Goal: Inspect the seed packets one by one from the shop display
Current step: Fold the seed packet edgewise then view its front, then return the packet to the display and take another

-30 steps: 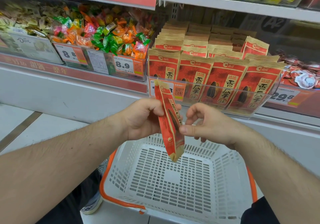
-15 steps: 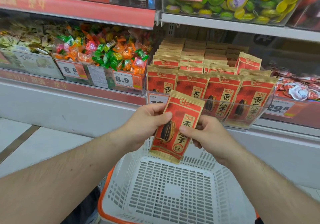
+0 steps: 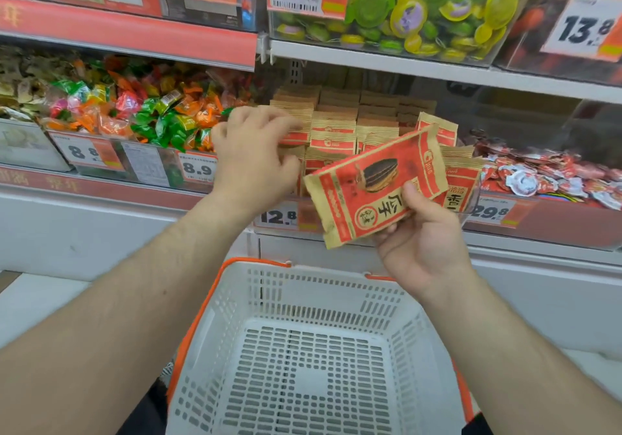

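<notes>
Gripping tilted seed packet (image 3: 373, 185), right hand (image 3: 420, 242); left hand (image 3: 255, 158) fingertips hidden among shelf packets (image 3: 333, 131), grasp unclear.

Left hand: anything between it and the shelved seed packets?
Nothing visible. The left hand is already at the front rows of shelved seed packets, fingers on their tops. The held packet, in the right hand, sits off to the right.

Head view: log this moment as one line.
right hand: holds seed packet | left hand: reaching into packet display | basket: below hands
</notes>
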